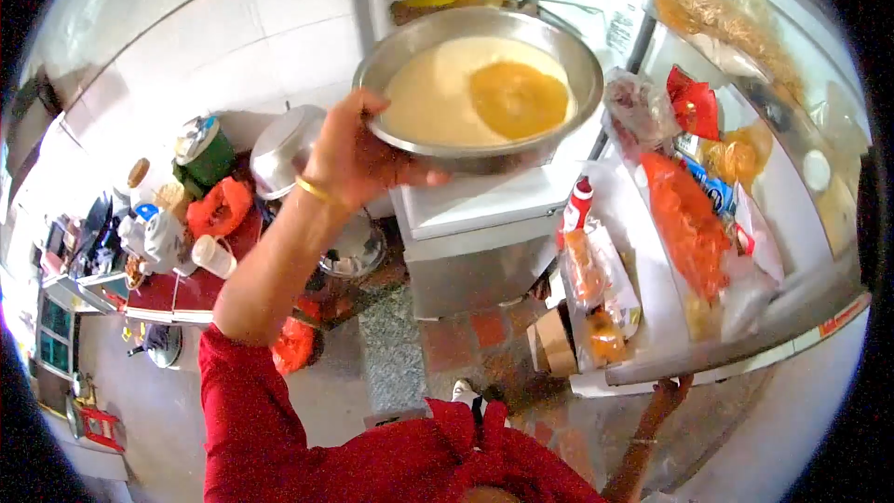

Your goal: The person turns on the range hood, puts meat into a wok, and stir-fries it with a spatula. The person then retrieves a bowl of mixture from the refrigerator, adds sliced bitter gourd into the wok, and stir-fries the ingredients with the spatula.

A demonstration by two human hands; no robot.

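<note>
In the head view, a tilt of your left hand (358, 154) could slop the creamy liquid (430, 84) over, since one side grip appears to bear the metal bowl (494, 161). The bowl sits up and right of that hand, its near-left rim clasped, before the open refrigerator (470, 214). Your right hand (669, 396) is at the door's (745, 354) lower edge; whether its fingers close, I can't tell.
</note>
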